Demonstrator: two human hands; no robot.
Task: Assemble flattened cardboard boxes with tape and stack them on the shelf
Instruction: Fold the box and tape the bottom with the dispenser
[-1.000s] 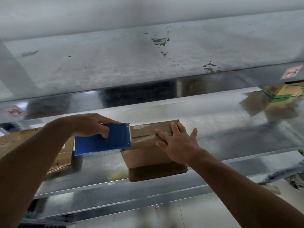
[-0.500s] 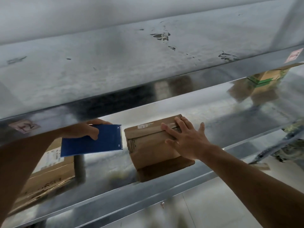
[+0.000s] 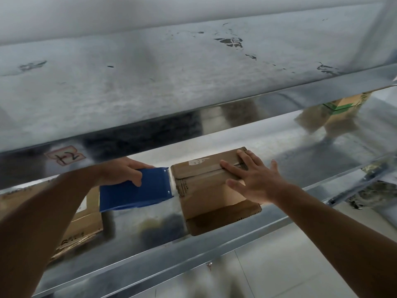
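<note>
Gripping dispenser [image 3: 137,191]; flat hand [image 3: 257,181] on box [image 3: 202,190]

Glossy galvanised metal shelf [image 3: 279,151] over pale tiled floor [image 3: 290,265].

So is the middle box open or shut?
Shut: the middle box has flat top flaps, taped along the seam, under the right hand.

blue dispenser [image 3: 137,191], brown box [image 3: 206,190], perhaps green-striped carton [image 3: 341,106]
</note>
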